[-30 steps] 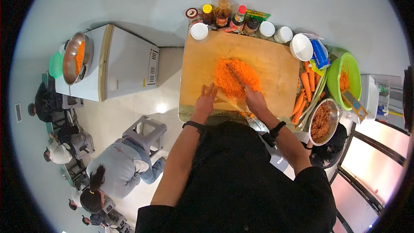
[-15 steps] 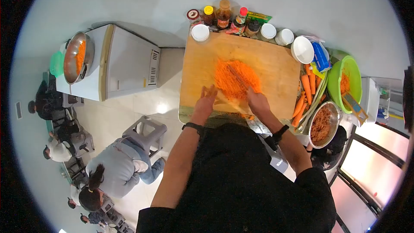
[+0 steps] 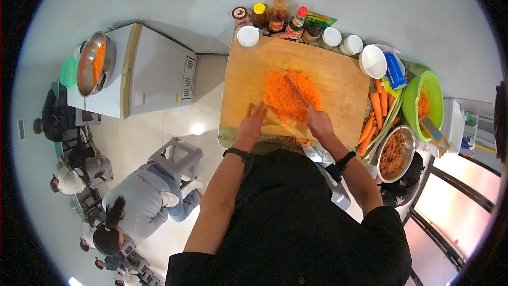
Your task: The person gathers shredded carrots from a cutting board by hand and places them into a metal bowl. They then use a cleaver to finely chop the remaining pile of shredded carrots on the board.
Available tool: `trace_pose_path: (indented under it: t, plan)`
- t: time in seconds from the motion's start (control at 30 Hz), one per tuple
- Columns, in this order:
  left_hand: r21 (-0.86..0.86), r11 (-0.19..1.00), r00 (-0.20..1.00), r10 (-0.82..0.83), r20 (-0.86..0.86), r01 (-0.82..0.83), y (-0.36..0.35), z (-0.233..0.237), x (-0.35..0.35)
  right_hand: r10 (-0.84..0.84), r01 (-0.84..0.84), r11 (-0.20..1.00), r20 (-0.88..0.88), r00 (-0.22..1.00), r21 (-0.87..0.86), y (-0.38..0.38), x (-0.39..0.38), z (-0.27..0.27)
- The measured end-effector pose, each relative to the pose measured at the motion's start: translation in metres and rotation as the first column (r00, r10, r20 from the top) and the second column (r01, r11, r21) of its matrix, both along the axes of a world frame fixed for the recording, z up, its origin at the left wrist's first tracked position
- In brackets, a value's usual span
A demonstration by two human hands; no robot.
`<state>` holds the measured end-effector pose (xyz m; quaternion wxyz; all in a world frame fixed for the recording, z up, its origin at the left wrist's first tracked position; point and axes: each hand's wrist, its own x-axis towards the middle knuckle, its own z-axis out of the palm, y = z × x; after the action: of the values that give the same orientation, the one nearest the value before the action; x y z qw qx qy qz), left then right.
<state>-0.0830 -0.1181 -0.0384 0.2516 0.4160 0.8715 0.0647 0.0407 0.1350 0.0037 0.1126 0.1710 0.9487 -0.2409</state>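
A heap of finely shredded carrot (image 3: 280, 100) lies on the wooden cutting board (image 3: 243, 79). Closed around a handle, my right hand (image 3: 319, 124) grips a knife (image 3: 296, 90), its blade seen nearly edge-on over the heap and slanting away to the upper left. The handle itself is mostly hidden by my fingers. My left hand (image 3: 252, 122) rests on the board at the heap's near-left side, fingers spread, holding nothing.
Whole carrots (image 3: 376, 107) and green stalks (image 3: 388, 122) lie right of the board, near a green basin (image 3: 436, 95) and a metal bowl of minced food (image 3: 411, 153). Bottles (image 3: 277, 15) and jars line the back. A person (image 3: 143, 201) is bent over at left by a stool (image 3: 182, 156).
The knife blade has swung clearer of the shreds and now shows above the heap. My right hand has shifted slightly right and nearer me. My left hand stays nearly in place.
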Motion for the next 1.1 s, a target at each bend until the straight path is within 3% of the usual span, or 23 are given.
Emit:
trace_pose_path:
  t: [0.1, 0.2, 0.33, 0.43, 0.5, 0.53, 0.57, 0.6, 0.67, 0.73, 0.8, 0.83, 0.9, 1.0, 1.1]
  plan:
    - [0.020, 0.999, 0.997, -0.024, -0.078, 0.026, 0.000, 0.005, 0.003, 0.078, -0.077, 0.994, -0.002, 0.997, 0.080, 0.006, 0.004, -0.009]
    - [-0.043, 0.999, 0.999, -0.013, -0.053, 0.011, -0.002, -0.002, -0.002, 0.061, -0.064, 0.995, 0.036, 0.997, 0.073, 0.009, 0.005, -0.005]
    - [-0.015, 0.996, 0.984, -0.094, -0.150, 0.093, -0.006, -0.017, -0.001, 0.044, -0.044, 0.999, -0.012, 0.999, 0.029, 0.013, 0.005, -0.013]
    - [-0.047, 0.994, 0.983, -0.102, -0.154, 0.096, -0.006, -0.019, -0.001, 0.079, -0.087, 0.987, 0.065, 0.995, 0.135, 0.014, 0.007, -0.016]
    - [-0.074, 0.994, 0.986, -0.095, -0.135, 0.086, -0.004, -0.019, 0.002, 0.149, -0.126, 0.981, -0.154, 0.977, 0.150, 0.017, 0.010, -0.022]
    - [-0.071, 0.988, 0.961, -0.153, -0.231, 0.140, -0.005, -0.023, -0.001, 0.149, -0.125, 0.980, -0.156, 0.976, 0.152, 0.020, 0.007, -0.022]
    - [-0.075, 0.980, 0.925, -0.201, -0.324, 0.186, -0.006, -0.027, -0.003, 0.119, -0.115, 0.983, -0.020, 0.993, 0.141, 0.023, 0.002, -0.022]
    - [-0.078, 0.980, 0.927, -0.198, -0.319, 0.183, -0.007, -0.022, -0.001, 0.086, -0.102, 0.987, 0.123, 0.989, 0.126, 0.022, 0.003, -0.020]
    - [-0.102, 0.995, 0.997, -0.032, -0.071, 0.025, 0.000, -0.002, -0.002, 0.111, -0.116, 0.982, 0.039, 0.993, 0.152, 0.025, 0.010, -0.042]
    - [-0.133, 0.990, 0.996, -0.055, -0.072, 0.045, 0.000, 0.000, -0.002, 0.132, -0.122, 0.976, -0.045, 0.990, 0.179, 0.022, 0.008, -0.028]
    - [-0.166, 0.985, 0.994, -0.067, -0.081, 0.053, -0.001, -0.004, -0.007, -0.024, 0.013, 0.997, 0.154, 0.988, 0.076, 0.017, -0.009, 0.012]
    - [-0.123, 0.990, 0.988, -0.079, -0.131, 0.063, -0.005, -0.013, -0.003, -0.022, 0.011, 0.997, 0.160, 0.987, 0.072, 0.019, 0.000, -0.007]
    - [-0.074, 0.995, 0.980, -0.084, -0.182, 0.071, -0.007, -0.030, 0.001, 0.135, -0.129, 0.979, -0.025, 0.991, 0.157, 0.033, 0.017, -0.053]
    - [-0.008, 0.997, 0.977, -0.083, -0.194, 0.083, -0.010, -0.041, -0.003, 0.023, -0.030, 0.993, 0.062, 0.998, 0.114, 0.025, 0.000, -0.002]
    - [-0.023, 0.991, 0.966, -0.132, -0.221, 0.130, -0.009, -0.031, 0.001, -0.026, 0.027, 0.998, -0.015, 1.000, 0.051, 0.028, 0.008, -0.021]
